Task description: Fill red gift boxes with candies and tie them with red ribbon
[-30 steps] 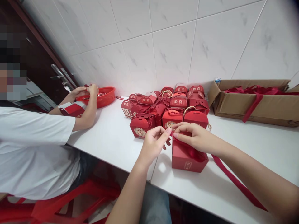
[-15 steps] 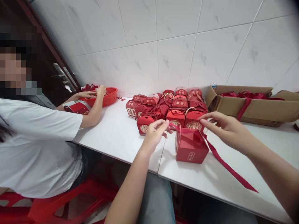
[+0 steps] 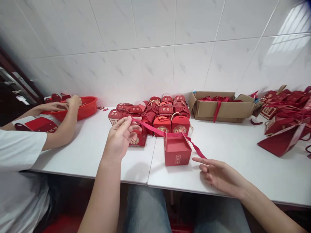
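Observation:
A red gift box (image 3: 178, 152) stands on the white table in front of me, with a dark-red ribbon (image 3: 156, 130) running through its top. My left hand (image 3: 121, 136) is left of the box and raised above the table, pinching one end of this ribbon between thumb and fingers. From the box's right side the other ribbon tail slopes down to my right hand (image 3: 218, 176). There the index finger points out and the other fingers are curled; the ribbon disappears at these fingers, its end hidden.
Several finished-looking red boxes (image 3: 162, 124) are grouped by the wall. A cardboard box (image 3: 225, 111) of ribbons stands right of them, and beribboned red boxes (image 3: 279, 126) are piled at far right. On the left, a co-worker's hands (image 3: 73, 105) are over a red basin (image 3: 88, 108).
The view has turned right. My left hand has drawn its ribbon end out leftward from the box. My right hand has moved from the box top down along the right tail.

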A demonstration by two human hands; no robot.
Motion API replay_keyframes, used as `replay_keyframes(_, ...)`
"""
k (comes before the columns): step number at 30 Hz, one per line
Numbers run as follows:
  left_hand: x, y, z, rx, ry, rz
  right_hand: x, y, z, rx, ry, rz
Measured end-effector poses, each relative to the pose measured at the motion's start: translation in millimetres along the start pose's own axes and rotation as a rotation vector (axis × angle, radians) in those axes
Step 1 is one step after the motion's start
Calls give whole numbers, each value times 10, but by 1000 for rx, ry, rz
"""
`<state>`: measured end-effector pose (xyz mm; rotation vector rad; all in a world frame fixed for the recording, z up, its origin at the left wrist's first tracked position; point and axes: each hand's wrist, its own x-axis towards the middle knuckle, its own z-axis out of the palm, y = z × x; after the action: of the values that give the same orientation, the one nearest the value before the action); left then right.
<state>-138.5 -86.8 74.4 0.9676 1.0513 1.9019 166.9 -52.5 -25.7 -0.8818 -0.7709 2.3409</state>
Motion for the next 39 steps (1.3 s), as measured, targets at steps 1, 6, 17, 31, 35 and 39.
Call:
replay_keyframes(1,16,17,24,-3,10,-2,49,-37,7,84,-20,16)
replay_keyframes(6,88,133,110,-121,24,-144,338,-217,-29,247,25,-61)
replay_keyframes(17,194,439,225,-5,-86,-107,296,-934,256,-386,188,-864)
replay_keyframes(31,432,783,820,400,-303,109,50,-1424,829,-820,67,-1110)
replay_keyframes(35,514,796,911,461,-350,144,77,-1446,937,-778,-20,-1063)
replay_keyframes(39,543,827,915,541,-338,187,100,-1465,1032,-830,-14,-1028)
